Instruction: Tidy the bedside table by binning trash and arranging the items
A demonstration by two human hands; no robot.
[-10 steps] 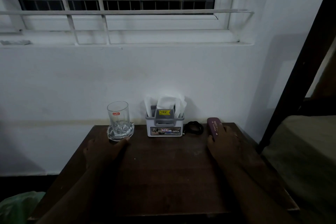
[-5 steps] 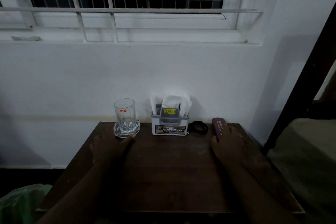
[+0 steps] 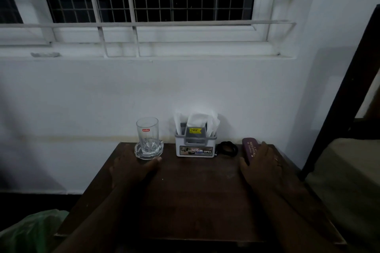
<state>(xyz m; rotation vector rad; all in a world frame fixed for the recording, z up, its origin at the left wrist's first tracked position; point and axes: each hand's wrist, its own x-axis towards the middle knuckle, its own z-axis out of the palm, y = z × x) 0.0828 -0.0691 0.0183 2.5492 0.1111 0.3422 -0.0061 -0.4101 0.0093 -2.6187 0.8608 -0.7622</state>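
Note:
On the dark wooden bedside table (image 3: 197, 195), a row of items stands along the wall. A clear drinking glass (image 3: 147, 132) stands upright in a cut-glass dish (image 3: 139, 153). My left hand (image 3: 131, 168) lies flat beside that dish with the thumb touching its front rim. To the right are a white and grey tissue holder (image 3: 195, 149) stuffed with white tissues and a small black ring-shaped item (image 3: 227, 148). My right hand (image 3: 261, 167) covers the near end of a maroon spectacle case (image 3: 249, 145), thumb on its left side and fingers over its right.
A green plastic bag (image 3: 30, 232) sits on the floor left of the table. A bed with a mattress (image 3: 347, 174) and a dark post (image 3: 339, 98) stands close on the right. A white wall and a barred window are behind.
The view has shifted a little, so the table sits lower and more to the right in the frame. Both hands keep their places by the dish and on the case.

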